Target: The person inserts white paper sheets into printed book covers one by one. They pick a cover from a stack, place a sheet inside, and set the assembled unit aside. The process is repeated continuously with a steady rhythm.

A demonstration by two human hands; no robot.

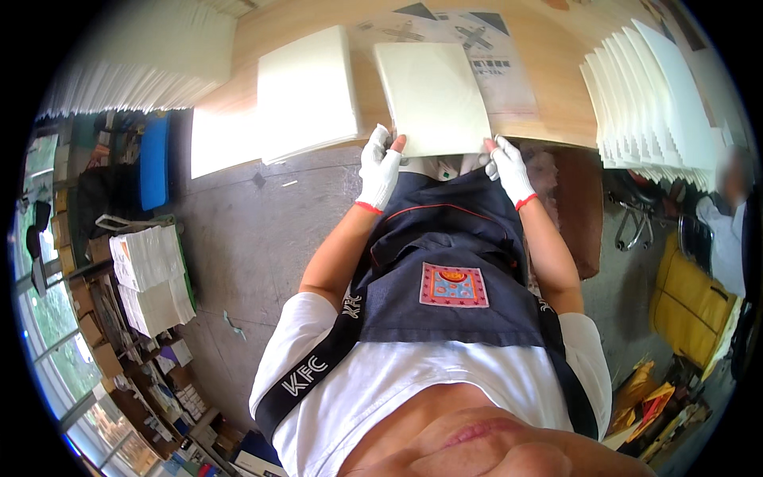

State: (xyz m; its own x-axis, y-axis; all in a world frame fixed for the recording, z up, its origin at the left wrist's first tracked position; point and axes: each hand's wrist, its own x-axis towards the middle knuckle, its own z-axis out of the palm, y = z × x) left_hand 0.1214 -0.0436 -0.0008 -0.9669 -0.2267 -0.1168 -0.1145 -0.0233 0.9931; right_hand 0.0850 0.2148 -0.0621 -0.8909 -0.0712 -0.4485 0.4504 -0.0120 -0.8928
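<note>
A cream-white sheet or thin stack of paper (433, 95) lies at the table's front edge, its near side reaching slightly past the edge. My left hand (381, 165), in a white glove with a red cuff and a bare thumb tip, pinches its near left corner. At the near right corner my right hand (509, 168), gloved alike, grips the paper between thumb and fingers. How many layers they hold I cannot tell. Left of it rests a thicker stack of white paper (308, 91). Beneath and behind is a clear printed plastic bag (497, 75).
The wooden table (556, 56) bears fanned white stacks (648, 99) at right and a large paper pile (151, 56) at far left. Paper bundles (151, 274) stand on the floor at left. A brown box (579, 215) sits under the table; another person (727, 230) is at far right.
</note>
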